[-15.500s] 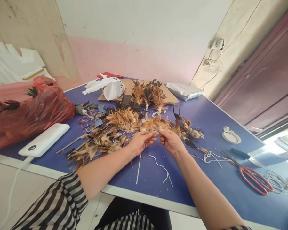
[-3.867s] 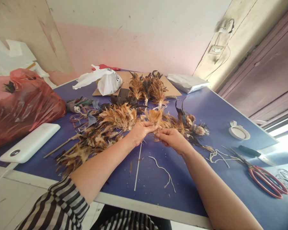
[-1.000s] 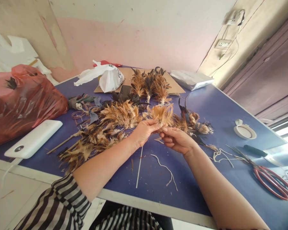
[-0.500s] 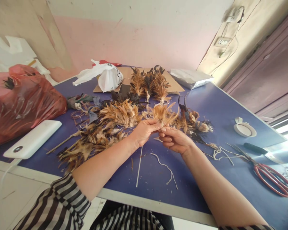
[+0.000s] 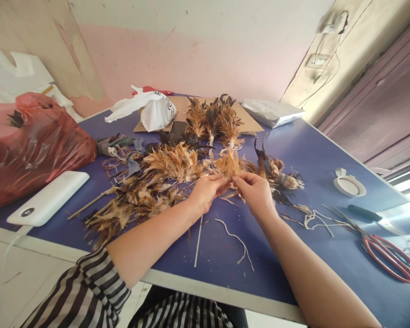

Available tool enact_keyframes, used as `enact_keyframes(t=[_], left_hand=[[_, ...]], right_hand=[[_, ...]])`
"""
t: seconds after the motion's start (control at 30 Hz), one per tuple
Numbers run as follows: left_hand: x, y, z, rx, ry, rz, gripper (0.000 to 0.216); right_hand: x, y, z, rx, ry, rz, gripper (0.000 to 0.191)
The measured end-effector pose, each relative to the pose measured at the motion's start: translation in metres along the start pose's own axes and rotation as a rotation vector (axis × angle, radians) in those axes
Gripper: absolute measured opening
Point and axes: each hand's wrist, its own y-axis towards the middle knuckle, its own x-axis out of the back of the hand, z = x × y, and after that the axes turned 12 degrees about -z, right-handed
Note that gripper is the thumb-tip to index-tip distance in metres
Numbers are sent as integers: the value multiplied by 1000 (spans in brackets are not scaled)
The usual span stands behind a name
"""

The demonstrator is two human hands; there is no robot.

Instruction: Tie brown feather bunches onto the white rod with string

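Observation:
Both my hands meet over the middle of the blue table [image 5: 307,155]. My left hand [image 5: 205,193] pinches the base of a small bunch of tan feathers [image 5: 227,165]. My right hand [image 5: 256,191] is closed on the same bunch from the right, fingertips touching the left hand's. A wide heap of brown and black loose feathers [image 5: 146,191] lies to the left and behind. Three tied feather bundles [image 5: 213,120] rest on cardboard [image 5: 248,123] at the far side. White string pieces [image 5: 237,239] and a thin white stick [image 5: 198,241] lie just below my hands.
Red-handled scissors [image 5: 389,255] and a green-handled knife [image 5: 365,214] lie at the right, near a white round lid [image 5: 348,186]. A white power bank [image 5: 48,198] and a red plastic bag [image 5: 30,143] sit at the left. A white plastic bag [image 5: 150,109] lies at the back.
My right hand has risen from beneath the bunch to pinch it at the same height as the left. The feather bunch is now lower and less fanned out.

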Motion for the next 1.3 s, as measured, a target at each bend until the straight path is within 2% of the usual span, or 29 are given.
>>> enact_keyframes(t=[0.27, 0.43, 0.57, 0.7, 0.77, 0.83, 0.93, 1.0, 1.07, 1.17, 1.3], left_hand=[[-7, -5, 15, -118, -102, 18, 26], [-9, -7, 20, -151, -129, -10, 24], [-7, -5, 18, -99, -174, -52, 25], [-3, -1, 11, -35, -235, -39, 21], [0, 1, 7, -6, -254, -8, 17], [2, 3, 4, 15, -229, 26, 12], [4, 5, -1, 26, -142, 81, 10], [5, 5, -2, 32, -107, 124, 9], [5, 4, -3, 40, -96, 162, 8], [5, 3, -1, 44, -50, 190, 9], [8, 9, 2, 13, 20, 160, 14]], right_hand=[[0, -10, 4, 529, -590, -149, 19], [-1, -14, 5, 792, -857, -147, 23], [-2, -17, 5, 943, -909, -109, 25], [-2, -19, 6, 960, -817, -65, 23], [-1, -18, 7, 915, -675, -27, 22], [2, -13, 8, 768, -463, -32, 21], [10, 1, 5, 343, -132, -89, 22], [15, 11, 1, 41, 36, 18, 26], [18, 18, -4, -154, 149, 169, 27], [19, 21, -8, -244, 227, 295, 28], [18, 18, -7, -175, 169, 345, 29]])
